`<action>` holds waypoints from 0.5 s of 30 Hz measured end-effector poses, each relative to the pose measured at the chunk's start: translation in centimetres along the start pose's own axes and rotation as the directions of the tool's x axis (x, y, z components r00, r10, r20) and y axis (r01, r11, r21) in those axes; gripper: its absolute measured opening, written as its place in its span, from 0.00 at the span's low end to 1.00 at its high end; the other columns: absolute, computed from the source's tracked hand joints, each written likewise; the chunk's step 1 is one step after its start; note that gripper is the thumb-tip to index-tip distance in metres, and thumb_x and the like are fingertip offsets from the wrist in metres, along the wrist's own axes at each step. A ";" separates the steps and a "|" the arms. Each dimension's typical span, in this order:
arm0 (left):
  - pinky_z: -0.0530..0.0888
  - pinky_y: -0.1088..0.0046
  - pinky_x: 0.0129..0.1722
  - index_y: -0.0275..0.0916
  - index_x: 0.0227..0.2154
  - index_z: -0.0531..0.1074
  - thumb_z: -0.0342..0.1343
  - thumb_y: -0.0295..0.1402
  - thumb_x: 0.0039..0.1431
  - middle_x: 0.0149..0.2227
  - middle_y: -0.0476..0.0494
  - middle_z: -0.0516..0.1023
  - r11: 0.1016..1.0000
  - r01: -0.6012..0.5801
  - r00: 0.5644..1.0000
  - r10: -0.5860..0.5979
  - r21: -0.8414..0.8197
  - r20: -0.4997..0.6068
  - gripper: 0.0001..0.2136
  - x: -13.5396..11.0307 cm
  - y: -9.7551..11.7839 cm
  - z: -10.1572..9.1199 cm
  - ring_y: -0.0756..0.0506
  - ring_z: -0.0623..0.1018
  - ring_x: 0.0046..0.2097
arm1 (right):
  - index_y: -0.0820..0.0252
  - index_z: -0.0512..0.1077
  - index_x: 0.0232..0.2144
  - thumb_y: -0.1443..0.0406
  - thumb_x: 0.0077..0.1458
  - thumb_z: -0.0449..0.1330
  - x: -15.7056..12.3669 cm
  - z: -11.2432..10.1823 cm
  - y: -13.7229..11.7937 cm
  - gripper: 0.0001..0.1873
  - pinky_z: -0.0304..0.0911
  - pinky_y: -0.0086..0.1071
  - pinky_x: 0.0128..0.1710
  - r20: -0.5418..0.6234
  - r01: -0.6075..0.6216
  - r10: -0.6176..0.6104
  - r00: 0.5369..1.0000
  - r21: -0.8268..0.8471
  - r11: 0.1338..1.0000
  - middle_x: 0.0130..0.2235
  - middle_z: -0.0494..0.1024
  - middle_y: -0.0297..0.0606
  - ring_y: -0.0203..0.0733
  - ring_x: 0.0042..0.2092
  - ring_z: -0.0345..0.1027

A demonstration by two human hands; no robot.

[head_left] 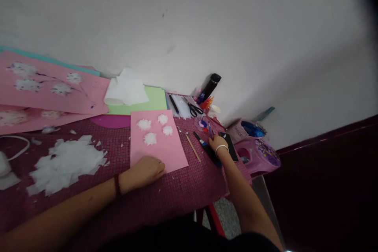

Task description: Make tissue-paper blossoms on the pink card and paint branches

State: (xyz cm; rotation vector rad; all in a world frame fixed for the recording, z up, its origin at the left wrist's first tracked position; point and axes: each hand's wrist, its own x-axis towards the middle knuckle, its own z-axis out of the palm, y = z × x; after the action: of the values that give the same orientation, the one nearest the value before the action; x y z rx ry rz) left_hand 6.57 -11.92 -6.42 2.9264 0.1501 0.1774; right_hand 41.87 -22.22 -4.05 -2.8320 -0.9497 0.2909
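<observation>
On the lower edge of a pink paper sheet [159, 155] rests my left hand [146, 174], its fingers curled in, with nothing visible in them. Several white tissue-paper flowers [150, 138] sit on the upper half of that sheet. At the right, my right hand [217, 141] pinches a slim bluish paintbrush [210, 127], tip towards a small round paint palette [199, 123] with blue, pink and red paint. A flat wooden stick [193, 148] and a dark blue, pen-like tool [198, 138] lie between the sheet and my right hand.
White tissue pieces [69, 163] are heaped at left, below pink sheets with painted blossoms [59, 82]. Black scissors [193, 108], a tissue roll [115, 92] and a black bottle [211, 86] are by the wall. A pink container [260, 155] stands past the table's right edge.
</observation>
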 end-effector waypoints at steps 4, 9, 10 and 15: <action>0.65 0.71 0.29 0.36 0.25 0.71 0.47 0.36 0.64 0.26 0.44 0.76 1.000 -0.002 1.000 0.002 -0.006 -0.004 0.15 0.0 -0.1 0.2 0.47 0.73 0.27 | 0.62 0.68 0.48 0.60 0.60 0.56 0.2 -1.0 -0.2 0.17 0.68 0.43 0.45 -0.068 0.006 0.002 0.998 0.127 0.992 0.49 0.72 0.43 0.43 0.46 0.69; 0.63 0.71 0.28 0.36 0.25 0.70 0.47 0.36 0.64 0.26 0.45 0.76 1.000 0.011 1.000 -0.012 -0.028 -0.005 0.14 -0.1 0.0 -0.2 0.46 0.73 0.27 | 0.66 0.66 0.49 0.61 0.58 0.54 -1.5 -3.3 -1.0 0.18 0.65 0.33 0.35 -0.270 0.158 -0.058 0.961 0.368 0.916 0.33 0.76 0.39 0.40 0.34 0.70; 0.63 0.71 0.27 0.36 0.25 0.70 0.47 0.35 0.64 0.26 0.45 0.76 0.999 0.016 1.000 -0.016 -0.033 -0.010 0.14 -0.2 0.1 -0.3 0.47 0.73 0.27 | 0.63 0.63 0.52 0.62 0.58 0.54 -2.1 -3.7 -1.5 0.20 0.64 0.30 0.31 -0.284 0.216 -0.089 0.955 0.454 0.865 0.30 0.75 0.35 0.37 0.30 0.68; 0.61 0.71 0.27 0.36 0.25 0.71 0.50 0.32 0.61 0.26 0.46 0.76 0.998 0.035 0.998 -0.038 -0.045 -0.047 0.11 -0.2 0.3 0.0 0.47 0.72 0.26 | 0.55 0.69 0.34 0.58 0.50 0.60 -5.2 -5.0 -3.8 0.10 0.53 0.26 0.18 -0.186 0.225 -0.404 0.895 0.973 0.051 0.22 0.68 0.26 0.28 0.18 0.53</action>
State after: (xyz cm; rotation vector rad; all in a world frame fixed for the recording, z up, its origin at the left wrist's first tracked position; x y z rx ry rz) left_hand 6.39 -12.28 -6.40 2.8741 0.2042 0.2424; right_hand 36.70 -22.72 2.23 -1.2600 -0.8462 0.7345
